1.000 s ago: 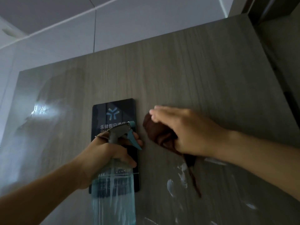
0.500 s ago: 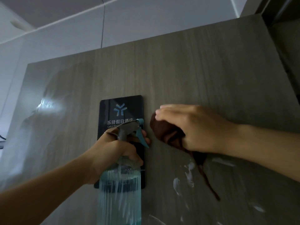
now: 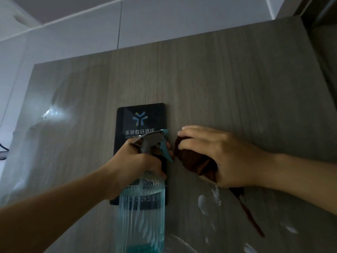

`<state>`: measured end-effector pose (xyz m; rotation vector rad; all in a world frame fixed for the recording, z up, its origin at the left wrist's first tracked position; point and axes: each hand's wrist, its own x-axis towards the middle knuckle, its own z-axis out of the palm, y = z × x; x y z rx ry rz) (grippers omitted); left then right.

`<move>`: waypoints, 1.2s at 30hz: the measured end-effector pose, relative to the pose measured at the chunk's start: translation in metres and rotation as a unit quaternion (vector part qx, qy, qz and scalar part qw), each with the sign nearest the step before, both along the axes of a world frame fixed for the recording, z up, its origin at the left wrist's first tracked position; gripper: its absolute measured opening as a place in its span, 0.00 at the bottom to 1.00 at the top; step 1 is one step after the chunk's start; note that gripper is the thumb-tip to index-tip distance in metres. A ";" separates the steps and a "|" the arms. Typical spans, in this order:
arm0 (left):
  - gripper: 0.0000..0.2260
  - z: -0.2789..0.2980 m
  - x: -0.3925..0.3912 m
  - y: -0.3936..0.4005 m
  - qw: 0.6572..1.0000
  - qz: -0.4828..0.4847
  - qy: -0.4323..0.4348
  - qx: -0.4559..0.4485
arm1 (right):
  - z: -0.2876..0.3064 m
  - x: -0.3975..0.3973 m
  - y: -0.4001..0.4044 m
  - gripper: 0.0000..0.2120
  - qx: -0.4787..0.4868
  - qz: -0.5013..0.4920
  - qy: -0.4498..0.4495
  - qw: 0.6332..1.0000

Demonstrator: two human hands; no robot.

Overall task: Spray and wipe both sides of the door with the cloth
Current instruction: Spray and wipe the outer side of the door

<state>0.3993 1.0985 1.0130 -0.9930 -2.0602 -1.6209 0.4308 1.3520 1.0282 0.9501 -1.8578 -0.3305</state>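
our right hand (image 3: 224, 157) presses the cloth (image 3: 193, 159) to the door (image 3: 237, 84), cloth bunched under curled fingers; our left hand (image 3: 138, 161) grips the bottle (image 3: 144, 212) neck.

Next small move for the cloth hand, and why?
Probably sweep the right hand down and to the right: it presses the brown cloth on the door beside the black sign, and white foam streaks sit unwiped just below.

From my feed, the black plaque (image 3: 141, 125) on the door (image 3: 228, 84) reads 乐驿假日酒店 under a blue Y-shaped logo. Below that I can catch "Leyi Hol", with the rest hidden by the spray bottle (image 3: 144, 207).
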 end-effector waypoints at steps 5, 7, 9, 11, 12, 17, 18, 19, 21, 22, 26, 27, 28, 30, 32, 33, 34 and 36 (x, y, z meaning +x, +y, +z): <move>0.20 0.001 0.001 0.000 1.000 -0.009 0.005 -0.009 | -0.010 0.011 -0.008 0.44 -0.013 -0.090 -0.021 0.996; 0.20 0.001 0.001 0.000 1.000 -0.015 0.004 -0.008 | -0.015 0.014 -0.011 0.52 -0.026 -0.106 -0.044 0.993; 0.20 0.001 0.001 0.000 1.000 -0.022 0.007 -0.006 | -0.016 0.010 -0.013 0.45 -0.055 -0.068 -0.039 0.995; 0.21 0.002 0.001 0.000 1.000 -0.028 0.011 -0.005 | -0.018 0.002 -0.012 0.33 -0.070 -0.035 0.007 0.997; 0.21 0.002 0.001 0.001 0.999 -0.030 0.011 -0.005 | -0.020 -0.002 -0.012 0.29 -0.074 -0.029 0.024 0.997; 0.23 0.003 -0.005 0.001 0.999 -0.039 -0.004 -0.002 | -0.007 -0.007 -0.011 0.22 -0.072 -0.011 0.080 0.994; 0.24 0.003 -0.006 0.002 0.999 -0.039 -0.008 0.004 | 0.006 -0.006 -0.009 0.21 -0.101 -0.008 0.105 0.989; 0.25 0.004 -0.007 0.003 0.999 -0.037 -0.011 0.009 | 0.023 -0.007 -0.004 0.20 -0.145 0.000 0.131 0.981; 0.26 0.005 -0.007 0.004 0.999 -0.034 -0.014 0.008 | 0.056 -0.007 0.003 0.20 -0.223 0.019 0.174 0.959; 0.26 0.004 -0.007 0.005 0.999 -0.032 -0.014 0.007 | 0.064 -0.007 0.005 0.20 -0.240 0.016 0.185 0.953; 0.25 0.003 -0.004 0.004 1.000 -0.026 -0.012 0.012 | 0.026 -0.006 0.006 0.23 -0.103 -0.019 0.134 0.985; 0.24 0.002 -0.003 0.003 1.000 -0.027 -0.008 0.009 | 0.013 -0.004 0.009 0.24 -0.051 -0.022 0.100 0.993; 0.24 0.002 0.000 0.003 1.000 -0.028 -0.006 0.008 | 0.009 -0.002 0.015 0.25 -0.016 -0.025 0.076 0.997; 0.23 0.001 0.004 0.004 1.000 -0.028 -0.001 0.007 | 0.022 0.004 0.030 0.25 -0.026 -0.025 0.083 0.996; 0.22 0.001 0.007 0.005 1.000 -0.020 0.003 0.005 | 0.044 0.008 0.042 0.24 -0.112 -0.022 0.128 0.985; 0.22 0.001 0.009 0.006 1.000 -0.013 0.004 0.004 | 0.053 0.011 0.046 0.24 -0.157 -0.015 0.151 0.976; 0.22 0.001 0.010 0.007 1.000 -0.008 0.003 0.005 | 0.058 0.013 0.047 0.23 -0.194 -0.008 0.168 0.966; 0.21 0.001 0.013 0.008 1.000 0.001 0.000 0.009 | 0.053 0.012 0.044 0.22 -0.224 -0.003 0.179 0.958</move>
